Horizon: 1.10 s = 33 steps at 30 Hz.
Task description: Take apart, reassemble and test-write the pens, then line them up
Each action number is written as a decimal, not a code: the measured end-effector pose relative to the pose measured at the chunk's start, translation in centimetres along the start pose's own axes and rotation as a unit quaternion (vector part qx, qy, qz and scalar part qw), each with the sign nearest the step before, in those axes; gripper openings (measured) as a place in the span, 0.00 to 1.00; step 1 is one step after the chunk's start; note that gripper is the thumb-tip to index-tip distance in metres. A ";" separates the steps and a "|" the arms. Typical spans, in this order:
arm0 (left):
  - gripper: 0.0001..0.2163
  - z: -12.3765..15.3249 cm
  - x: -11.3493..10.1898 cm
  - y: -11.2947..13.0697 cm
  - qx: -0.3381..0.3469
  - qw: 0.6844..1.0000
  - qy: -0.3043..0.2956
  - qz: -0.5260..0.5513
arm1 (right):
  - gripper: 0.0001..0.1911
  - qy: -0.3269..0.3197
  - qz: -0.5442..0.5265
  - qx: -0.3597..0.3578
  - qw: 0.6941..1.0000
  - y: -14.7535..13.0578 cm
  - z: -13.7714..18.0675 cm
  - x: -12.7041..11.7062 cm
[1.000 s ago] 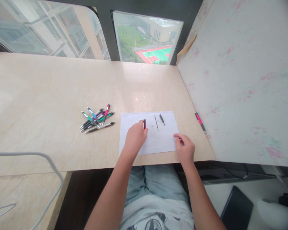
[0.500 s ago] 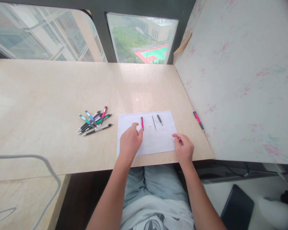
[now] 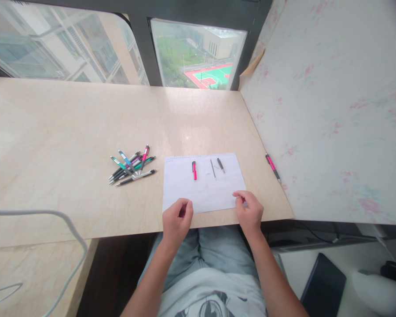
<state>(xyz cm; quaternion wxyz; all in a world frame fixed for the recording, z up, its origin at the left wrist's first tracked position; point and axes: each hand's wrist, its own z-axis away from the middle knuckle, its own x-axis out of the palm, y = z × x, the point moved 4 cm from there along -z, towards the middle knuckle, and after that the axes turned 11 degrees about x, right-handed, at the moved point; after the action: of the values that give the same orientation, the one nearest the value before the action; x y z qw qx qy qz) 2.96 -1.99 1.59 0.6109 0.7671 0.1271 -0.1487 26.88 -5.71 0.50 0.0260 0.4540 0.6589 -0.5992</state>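
Note:
My left hand rests at the front left edge of a white paper sheet, its fingers loosely curled with nothing visible in them. At the sheet's front right edge lies my right hand, also curled, thumb near the forefinger and no object showing. Farther up the sheet lie a pink pen barrel with a dark clip, a thin pen refill and a black pen grip with a metal tip. A small whitish piece and a tiny thin part, perhaps a spring, lie between them.
On the left of the table is a pile of several pens. A pink and black pen lies against the flowered wall. A grey cable loops at the lower left. Windows are behind the table.
My left hand has drawn back from beside the pink barrel to the sheet's front edge, its fingers now curled. The barrel has shifted slightly. My right hand has moved a little toward me.

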 end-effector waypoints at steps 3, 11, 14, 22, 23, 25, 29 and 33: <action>0.07 -0.3 0.3 -0.1 0.013 0.999 -0.036 -0.019 | 0.11 -0.019 -0.004 0.000 1.000 0.0 0.2 0.2; 0.09 -0.2 0.9 -0.4 0.050 0.992 -0.079 -0.082 | 0.11 -0.047 0.002 -0.012 0.999 0.0 0.0 0.7; 0.11 -0.2 0.9 -0.5 0.054 0.989 -0.089 -0.102 | 0.11 -0.050 -0.004 -0.017 0.999 0.1 0.0 0.7; 0.11 -0.2 1.0 -0.5 0.063 0.987 -0.095 -0.115 | 0.11 -0.060 -0.007 -0.020 0.998 0.0 0.0 0.7; 0.11 -0.2 1.0 -0.5 0.061 0.987 -0.096 -0.116 | 0.11 -0.061 -0.007 -0.021 0.998 0.0 0.0 0.7; 0.11 -0.3 0.9 -0.5 0.058 0.987 -0.098 -0.117 | 0.11 -0.064 -0.007 -0.023 0.998 -0.1 0.1 0.8; 0.11 -0.3 1.0 -0.3 0.055 0.986 -0.102 -0.118 | 0.11 -0.066 -0.009 -0.034 0.997 -0.1 0.1 0.8; 0.12 -0.2 0.9 -0.3 0.052 0.986 -0.106 -0.115 | 0.11 -0.066 -0.009 -0.043 0.997 -0.1 0.1 0.9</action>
<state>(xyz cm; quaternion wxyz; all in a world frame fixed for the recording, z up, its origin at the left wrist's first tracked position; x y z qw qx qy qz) 3.71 -1.69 1.00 0.5595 0.7578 0.1407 -0.3049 26.25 -5.32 -0.01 0.0838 0.4059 0.6852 -0.5989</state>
